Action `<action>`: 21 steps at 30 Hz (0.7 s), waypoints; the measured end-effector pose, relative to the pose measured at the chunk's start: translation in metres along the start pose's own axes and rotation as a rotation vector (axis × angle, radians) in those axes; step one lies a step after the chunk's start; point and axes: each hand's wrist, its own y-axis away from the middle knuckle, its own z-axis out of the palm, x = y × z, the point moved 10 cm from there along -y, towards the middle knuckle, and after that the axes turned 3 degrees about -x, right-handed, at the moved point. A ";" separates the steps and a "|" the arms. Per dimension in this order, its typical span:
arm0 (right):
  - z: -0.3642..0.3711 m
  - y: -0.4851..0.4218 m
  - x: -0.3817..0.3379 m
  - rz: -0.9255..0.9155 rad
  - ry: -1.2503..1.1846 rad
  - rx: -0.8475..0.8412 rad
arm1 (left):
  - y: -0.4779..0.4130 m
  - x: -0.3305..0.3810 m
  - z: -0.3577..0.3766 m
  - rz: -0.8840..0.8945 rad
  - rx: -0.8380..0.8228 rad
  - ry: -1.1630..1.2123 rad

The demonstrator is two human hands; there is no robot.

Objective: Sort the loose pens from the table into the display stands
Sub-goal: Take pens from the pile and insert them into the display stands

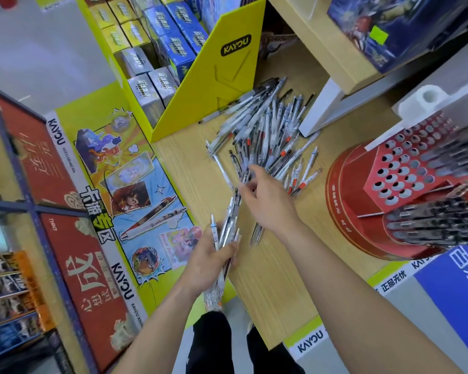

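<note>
Head view: the left hand (211,255) has its grip clamped on a bundle of clear-barrelled pens (227,233), likely as a store. The right hand (265,201) pinches one from the loose pile of pens (265,130) at twelve o'clock on the pale wooden counter (270,279). The red perforated display stand (400,168), at three o'clock, awaits them.

Place was stationery or toy shop. Yellow KAYOU display stand (222,85) held stacked card boxes (160,36) in rows. Red rotating pen stand (405,171) stood on wooden counter (268,265). Printed promotional banners (135,190) ran along shelf fronts.
</note>
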 end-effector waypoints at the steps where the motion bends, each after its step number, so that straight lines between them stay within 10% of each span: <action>1: -0.001 -0.002 0.000 0.020 -0.028 -0.003 | -0.001 0.001 0.000 0.012 -0.004 -0.002; 11: -0.065 0.003 0.014 0.039 -0.344 0.369 | -0.011 0.012 0.009 0.002 -0.033 -0.098; 21: -0.097 0.085 -0.016 -0.099 -0.264 0.359 | 0.026 0.047 0.016 -0.003 -0.030 -0.166</action>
